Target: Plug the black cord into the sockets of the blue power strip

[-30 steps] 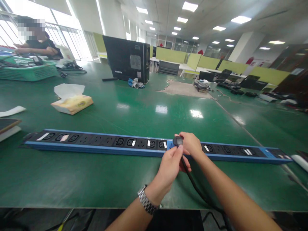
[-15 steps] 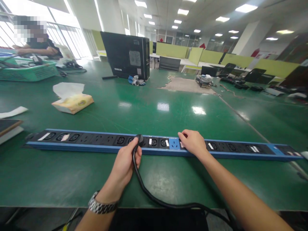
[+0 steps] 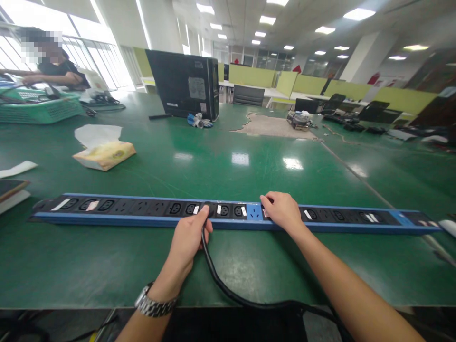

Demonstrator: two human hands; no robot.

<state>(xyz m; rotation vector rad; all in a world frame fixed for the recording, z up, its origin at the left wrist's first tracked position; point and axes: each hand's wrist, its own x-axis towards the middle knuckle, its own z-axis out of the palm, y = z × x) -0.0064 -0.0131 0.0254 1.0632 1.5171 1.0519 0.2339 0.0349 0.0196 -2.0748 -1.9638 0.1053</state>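
Observation:
A long blue-and-black power strip [image 3: 142,219] lies across the green table in front of me, with rows of sockets and several white stickers. My left hand [image 3: 188,235] pinches a black plug [image 3: 211,209] against the strip's top, left of its middle. From this plug a thick black cable [image 3: 223,286] curves down past the table's front edge. Whether the plug is seated in a socket is hidden by my thumb. My right hand [image 3: 281,209] holds the strip just right of the light-blue socket [image 3: 254,212], its fingers curled over the far edge and partly hidden.
Behind the strip stand a tissue pack [image 3: 105,154], a black computer case [image 3: 181,85] and blue-white gloves [image 3: 199,120]. A green basket [image 3: 46,111] sits far left, near a seated person [image 3: 59,71]. A notebook [image 3: 12,194] lies at the left edge.
My left hand has tipped the plug from a tilted position down onto the strip, slightly to the right. My right hand stays on the strip. The view has shifted slightly.

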